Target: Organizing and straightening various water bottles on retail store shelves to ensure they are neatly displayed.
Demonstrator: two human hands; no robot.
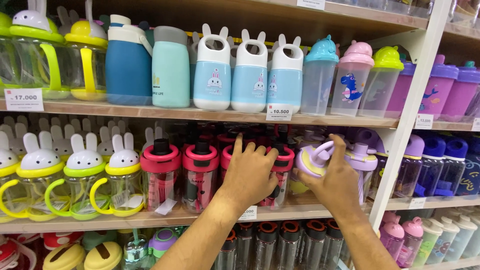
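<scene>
The left hand (248, 172) covers most of a red-lidded bottle (280, 172), so the grip cannot be judged. The right hand (336, 182) hides the body of a lilac-lidded bottle (314, 159). Both forearms run off the bottom edge. Rows behind the red bottles are dark and unclear. Bottles on the lowest shelf (295, 205) are cut off.
</scene>
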